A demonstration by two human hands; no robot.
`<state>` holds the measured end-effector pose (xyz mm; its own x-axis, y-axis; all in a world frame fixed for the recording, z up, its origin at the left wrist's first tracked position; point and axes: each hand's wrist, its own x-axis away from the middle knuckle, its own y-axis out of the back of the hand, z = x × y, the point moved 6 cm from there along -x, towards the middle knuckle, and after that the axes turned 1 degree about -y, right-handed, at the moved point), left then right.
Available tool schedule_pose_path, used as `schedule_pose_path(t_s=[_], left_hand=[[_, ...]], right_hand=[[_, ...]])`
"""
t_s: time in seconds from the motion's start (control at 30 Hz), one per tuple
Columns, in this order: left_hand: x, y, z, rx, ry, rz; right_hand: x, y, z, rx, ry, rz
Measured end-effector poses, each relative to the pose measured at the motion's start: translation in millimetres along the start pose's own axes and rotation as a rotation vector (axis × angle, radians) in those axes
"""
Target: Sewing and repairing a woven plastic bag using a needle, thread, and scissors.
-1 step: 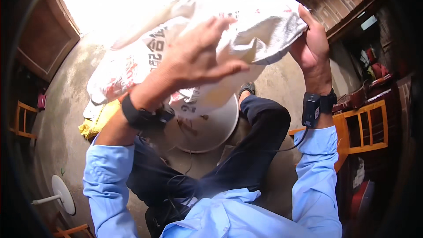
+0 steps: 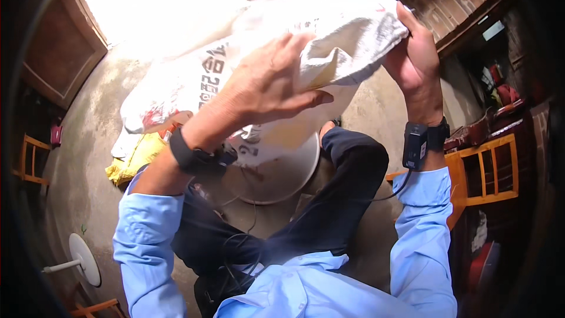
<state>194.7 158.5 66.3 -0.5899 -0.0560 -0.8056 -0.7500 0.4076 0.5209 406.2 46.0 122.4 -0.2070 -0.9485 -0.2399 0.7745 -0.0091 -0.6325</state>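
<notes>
A large white woven sack (image 2: pixel 347 17) with dark and red print is held up in front of me, its mouth facing to the right and toward me. My right hand (image 2: pixel 418 56) grips the sack's rim at the far right, thumb on top. My left hand (image 2: pixel 265 85) lies against the near side of the sack, thumb apart from the fingers; the fingertips blur into the bright fabric. Below the sack, a wide round pale basin (image 2: pixel 282 185) stands on the floor between my legs. The sack hides much of the basin's far part.
A yellow sack (image 2: pixel 136 159) lies on the floor to the left. A wooden chair (image 2: pixel 488 171) stands at the right, and another wooden frame (image 2: pixel 34 159) at the far left. A white disc with a handle (image 2: pixel 85 260) sits at the lower left.
My left hand has shifted slightly to the right, and the sack's hanging left end has moved a little with it. The right hand keeps its grip almost in place.
</notes>
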Motion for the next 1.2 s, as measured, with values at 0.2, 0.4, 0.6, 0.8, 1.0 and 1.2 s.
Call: schedule_pose_path(t_s=[0.2, 0.4, 0.6, 0.8, 1.0, 1.2], left_hand=[[10.7, -19.1, 52.9, 0.716, 0.677, 0.241], [22.2, -15.8, 81.0, 1.060, 0.920, 0.232], [14.4, -17.2, 79.9, 1.107, 0.815, 0.156], [4.7, -17.0, 102.1, 0.895, 0.670, 0.114], [17.7, 7.4, 110.7, 0.789, 0.377, -0.075], [1.6, -9.7, 83.2, 1.262, 0.753, 0.077]], right_hand=[[-20.4, 15.3, 16.3, 0.208, 0.116, -0.173], [36.5, -24.9, 5.3, 1.316, 0.411, -0.584], [38.2, -60.8, -93.3, 1.976, 0.028, -0.115], [22.1, -19.2, -82.7, 1.968, 0.289, -0.278], [26.5, -54.1, -94.4, 1.698, -0.035, -0.178], [-5.1, -17.0, -126.2, 1.464, -0.121, -0.253]])
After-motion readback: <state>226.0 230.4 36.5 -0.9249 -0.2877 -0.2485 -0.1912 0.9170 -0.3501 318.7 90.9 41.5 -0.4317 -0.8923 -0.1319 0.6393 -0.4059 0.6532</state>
